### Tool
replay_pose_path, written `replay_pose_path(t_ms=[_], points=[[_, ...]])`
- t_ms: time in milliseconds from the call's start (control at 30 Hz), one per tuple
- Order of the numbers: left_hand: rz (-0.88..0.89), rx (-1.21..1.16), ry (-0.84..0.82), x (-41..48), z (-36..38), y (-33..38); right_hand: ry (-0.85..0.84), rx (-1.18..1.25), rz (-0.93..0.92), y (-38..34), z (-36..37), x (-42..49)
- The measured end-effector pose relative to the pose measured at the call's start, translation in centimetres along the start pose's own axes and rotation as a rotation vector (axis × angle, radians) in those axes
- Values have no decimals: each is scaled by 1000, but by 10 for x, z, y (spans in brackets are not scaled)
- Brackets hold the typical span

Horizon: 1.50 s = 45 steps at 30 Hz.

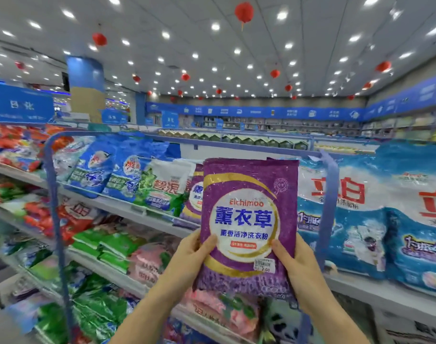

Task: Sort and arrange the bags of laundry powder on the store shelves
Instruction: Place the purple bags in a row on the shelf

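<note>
purple lavender bag, upright in front of the shelves and off them, gripped at its lower corners by my left hand and right hand, thumbs on its face. just behind it, a matching purple bag stands at the front edge of the top shelf. judged progress: rows largely filled; this bag not yet placed.

Head-worn wide-angle view; faces the shelves closely.
</note>
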<state>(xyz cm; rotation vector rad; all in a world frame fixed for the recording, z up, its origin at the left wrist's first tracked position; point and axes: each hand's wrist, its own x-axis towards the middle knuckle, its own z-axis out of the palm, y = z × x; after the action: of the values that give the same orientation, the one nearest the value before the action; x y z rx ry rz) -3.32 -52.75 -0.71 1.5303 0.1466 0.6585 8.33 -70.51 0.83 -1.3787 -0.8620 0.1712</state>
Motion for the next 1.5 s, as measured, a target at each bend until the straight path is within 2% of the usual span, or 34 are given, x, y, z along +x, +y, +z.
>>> replay_pose_path(t_ms=[167, 267, 533, 667, 833, 1067, 1200, 1300, 1400, 1500], points=[[-17, -69, 4, 49, -31, -12, 79, -206, 17, 20, 34, 47], [-10, -36, 62, 84, -45, -20, 88, -144, 76, 31, 51, 71], [0, 128, 142, 159, -85, -37, 43, -268, 193, 62, 92, 136], [-10, 140, 32, 186, -108, -50, 77, -339, 246, 77, 104, 153], [70, 261, -52, 209, -116, -54, 156, -366, 175, 88, 108, 166], [167, 235, -180, 235, -114, -48, 274, -404, 125, 82, 116, 190], [238, 225, -252, 227, -123, -53, 339, -464, 115, 83, 128, 173], [237, 266, -227, 212, -133, -60, 388, -521, 119, 92, 135, 153], [284, 394, -103, 203, -134, -67, 401, -521, 157, 94, 138, 148], [154, 286, -14, 207, -120, -63, 518, -375, 183, 87, 148, 161]])
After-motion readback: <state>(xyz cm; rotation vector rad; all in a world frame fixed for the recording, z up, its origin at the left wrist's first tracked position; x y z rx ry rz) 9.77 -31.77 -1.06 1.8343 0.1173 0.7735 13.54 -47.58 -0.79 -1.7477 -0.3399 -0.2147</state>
